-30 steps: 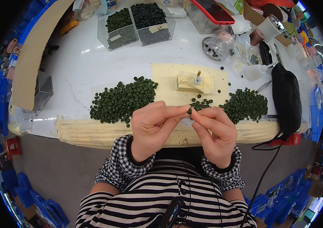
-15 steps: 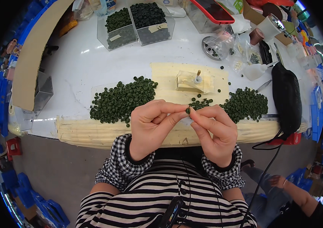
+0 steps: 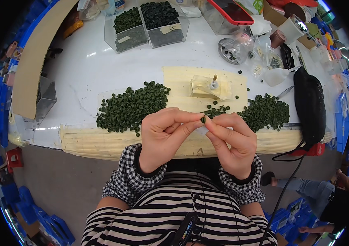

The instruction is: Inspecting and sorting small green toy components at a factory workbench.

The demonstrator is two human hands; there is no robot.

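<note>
Looking at a white surface, with a big heap of green bits on its left side. Got the left hand and right hand up over the near edge, nearly meeting tip to tip. Then a smaller heap just past the right hand, plus a cream-taped block further back. Tiniest of all: one green piece pinched between the two hands, maybe cup-shaped, kinda hard to tell.

Black-and-white striped top, checked sleeve covers, black cuffs
</note>
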